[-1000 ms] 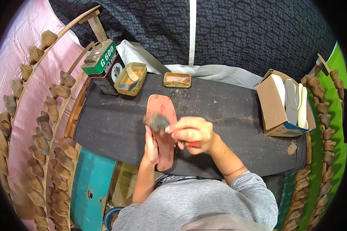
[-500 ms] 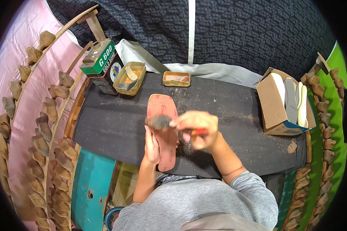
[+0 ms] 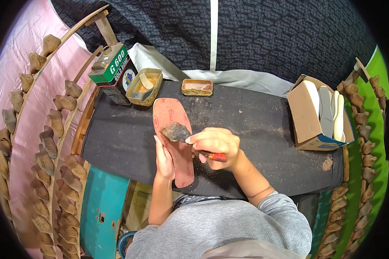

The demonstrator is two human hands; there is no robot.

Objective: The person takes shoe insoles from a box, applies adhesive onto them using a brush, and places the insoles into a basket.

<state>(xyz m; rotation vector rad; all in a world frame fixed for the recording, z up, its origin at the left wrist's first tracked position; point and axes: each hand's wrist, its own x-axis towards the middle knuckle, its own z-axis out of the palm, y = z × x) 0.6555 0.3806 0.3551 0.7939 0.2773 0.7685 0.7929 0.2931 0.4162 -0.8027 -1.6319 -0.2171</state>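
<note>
My left hand (image 3: 164,163) grips the left edge of a pinkish-red shoe insole board (image 3: 181,165), thumb along the side and the other fingers mostly hidden beneath. The board is held tilted above the dark table, its rounded wide end pointing away from me. My right hand (image 3: 217,146) is closed on the handle of a brush-like tool (image 3: 176,132) with a broad, dark, crusted head and a red-and-black handle end. That head lies across the board's upper middle; whether it touches the surface I cannot tell.
Behind the board, at the back of the table (image 3: 246,116), stand a green-and-black metal can (image 3: 112,73), a crusted tub (image 3: 145,88) holding scrapers, and a shallow tray (image 3: 197,88). A cardboard box (image 3: 309,116) of soles sits right. Racks of wooden shoe lasts (image 3: 48,142) flank both sides.
The insole board has shifted left and slightly away from me, with my left hand following. My right hand has moved slightly down and left, and the tool's head now angles up toward the left.
</note>
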